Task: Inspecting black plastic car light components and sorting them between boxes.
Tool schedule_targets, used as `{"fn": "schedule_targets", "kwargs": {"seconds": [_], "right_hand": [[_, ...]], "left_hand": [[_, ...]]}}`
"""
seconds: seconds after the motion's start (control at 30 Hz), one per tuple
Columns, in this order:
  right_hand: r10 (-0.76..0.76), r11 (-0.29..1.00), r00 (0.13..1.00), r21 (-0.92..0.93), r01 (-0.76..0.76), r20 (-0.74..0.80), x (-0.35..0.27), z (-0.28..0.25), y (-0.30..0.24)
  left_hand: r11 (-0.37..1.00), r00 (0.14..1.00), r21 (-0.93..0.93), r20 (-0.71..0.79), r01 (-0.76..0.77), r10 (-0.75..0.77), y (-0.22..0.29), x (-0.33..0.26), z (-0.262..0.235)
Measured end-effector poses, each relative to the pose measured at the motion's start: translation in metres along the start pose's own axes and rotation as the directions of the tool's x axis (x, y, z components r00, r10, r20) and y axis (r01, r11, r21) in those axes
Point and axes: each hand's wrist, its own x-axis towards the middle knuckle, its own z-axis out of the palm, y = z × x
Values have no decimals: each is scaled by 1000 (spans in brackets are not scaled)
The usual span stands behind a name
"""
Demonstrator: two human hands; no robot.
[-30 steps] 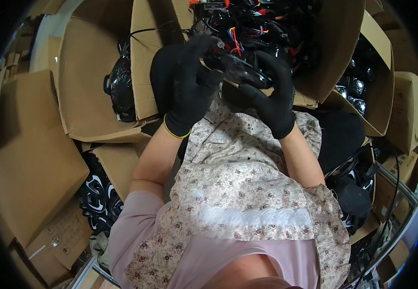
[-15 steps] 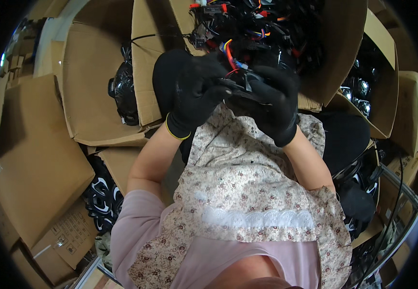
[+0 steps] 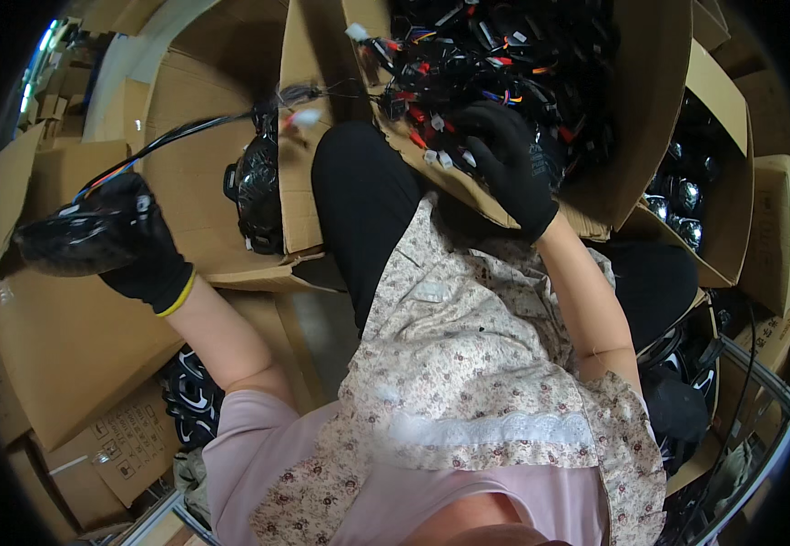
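My left hand (image 3: 145, 241), in a black glove with a yellow cuff, is closed round a glossy black plastic-like housing (image 3: 76, 241) out at the far left. From it a black cable (image 3: 172, 138) with coloured wires stretches right, ending in a blurred white-and-red connector. My right hand (image 3: 515, 168), gloved in black too, reaches over the near edge of a cardboard box. Its thumb is apart from its bent fingers, which are at a heap of black wired parts (image 3: 504, 55) with red and white connectors. The fingertips merge with the dark heap.
Left of the heap, another open cardboard box (image 3: 190, 191) contains a wrapped black part (image 3: 258, 196). A box (image 3: 677, 196) at right holds shiny black parts. A large carton (image 3: 76, 355) stands below my left hand. A metal frame (image 3: 768, 373) runs along the right.
My hands were together over my lap, working on a black part with coloured wires. The left has swung far left with a housing; the right has moved to the heap of wired parts.
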Motion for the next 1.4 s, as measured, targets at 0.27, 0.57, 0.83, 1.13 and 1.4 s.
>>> {"fn": "schedule_targets", "kwargs": {"seconds": [0.27, 0.57, 0.83, 1.13, 1.4], "right_hand": [[102, 992, 984, -86, -91, 145, 12, 18, -4], [280, 943, 919, 99, -317, 278, -16, 21, -6], [-193, 955, 972, 253, 154, 137, 48, 95, -114], [17, 621, 952, 743, -248, 304, 44, 120, -119], [27, 820, 926, 521, -236, 376, 33, 102, -115]], "left_hand": [[946, 983, 270, -99, 178, -157, 88, 49, -119], [777, 826, 593, -533, 212, 181, 70, 13, -209], [-479, 956, 855, 275, -197, 99, -62, -5, -43], [-27, 979, 985, 175, -173, 108, -51, -36, -50], [261, 992, 964, -29, 60, -122, -55, -47, -37]]}}
